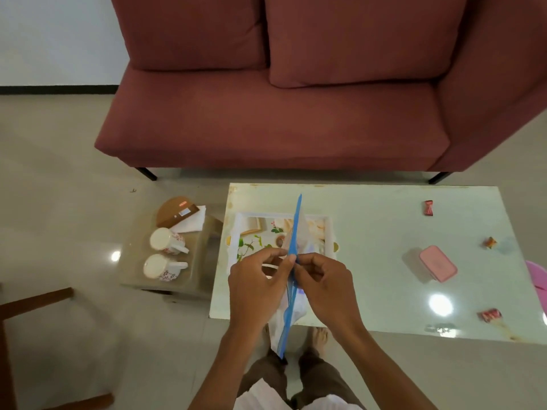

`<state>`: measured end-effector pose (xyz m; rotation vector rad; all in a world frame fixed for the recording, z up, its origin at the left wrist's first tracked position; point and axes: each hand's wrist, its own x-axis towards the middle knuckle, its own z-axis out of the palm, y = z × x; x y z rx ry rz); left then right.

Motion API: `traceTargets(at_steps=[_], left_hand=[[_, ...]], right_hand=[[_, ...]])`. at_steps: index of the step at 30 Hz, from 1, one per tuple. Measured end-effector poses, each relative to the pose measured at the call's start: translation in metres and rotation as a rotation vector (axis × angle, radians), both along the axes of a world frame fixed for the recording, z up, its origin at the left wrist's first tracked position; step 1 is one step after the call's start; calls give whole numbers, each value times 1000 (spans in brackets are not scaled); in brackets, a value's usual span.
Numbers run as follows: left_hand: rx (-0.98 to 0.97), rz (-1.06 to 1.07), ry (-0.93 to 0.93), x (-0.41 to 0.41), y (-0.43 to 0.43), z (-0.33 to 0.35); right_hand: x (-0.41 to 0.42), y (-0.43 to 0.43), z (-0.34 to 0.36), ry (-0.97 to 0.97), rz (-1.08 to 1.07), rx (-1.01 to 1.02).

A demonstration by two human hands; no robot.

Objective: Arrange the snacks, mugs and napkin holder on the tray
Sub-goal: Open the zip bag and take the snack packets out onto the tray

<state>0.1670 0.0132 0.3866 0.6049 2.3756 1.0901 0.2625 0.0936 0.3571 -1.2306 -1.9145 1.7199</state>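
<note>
A clear zip bag with a blue seal strip is held edge-on above the table. My left hand and my right hand both pinch its blue strip at the middle. Below it, a white tray with a flower print lies on the table's left part. Two white floral mugs stand on a low side table to the left, with a wooden napkin holder holding white napkins behind them. Wrapped snacks lie scattered on the table's right side.
A pink lidded box sits on the glossy white table. A dark red sofa stands behind the table. A wooden chair frame is at the lower left. My bare feet show under the table's near edge.
</note>
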Motion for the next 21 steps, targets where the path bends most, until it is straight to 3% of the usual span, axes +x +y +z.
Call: traceTargets(at_steps=[4,11,17,21], left_hand=[[20,-23,2,8,6,-1],[32,61,-28,-4,5,-5],[11,8,255,-5,9,3],[-12,-36,331,-11,7,3]], right_hand=[[4,6,0,-39,-2,107],[-5,9,11,-53,-71,122],[-21,-6,20,-68,-85,277],[-30,-14,21,-79,-100,298]])
